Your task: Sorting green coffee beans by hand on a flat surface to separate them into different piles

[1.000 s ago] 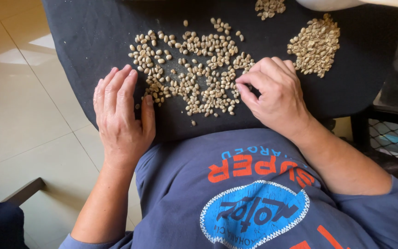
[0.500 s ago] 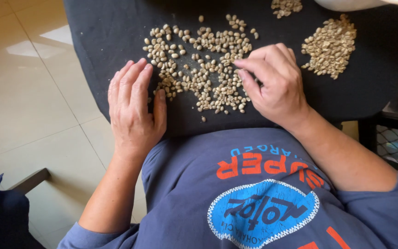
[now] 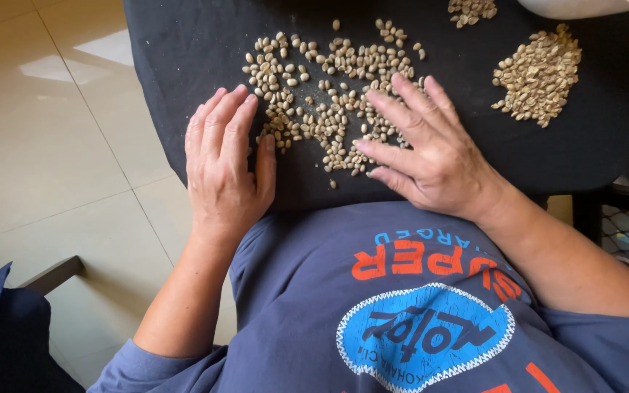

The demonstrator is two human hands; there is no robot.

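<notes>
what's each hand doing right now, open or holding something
Left hand: open, flat on the black cloth, holding nothing.
Right hand: open, fingers spread over the beans.

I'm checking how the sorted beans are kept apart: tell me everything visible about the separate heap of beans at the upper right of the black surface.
The heap of beans is a dense, roughly oval mound of small pale tan-green oval beans, piled several deep. It lies on the black surface, apart from the loosely scattered beans in the middle. Neither hand touches it; the right hand, fingers spread flat, is the nearer. A few stray beans edge it.
</notes>
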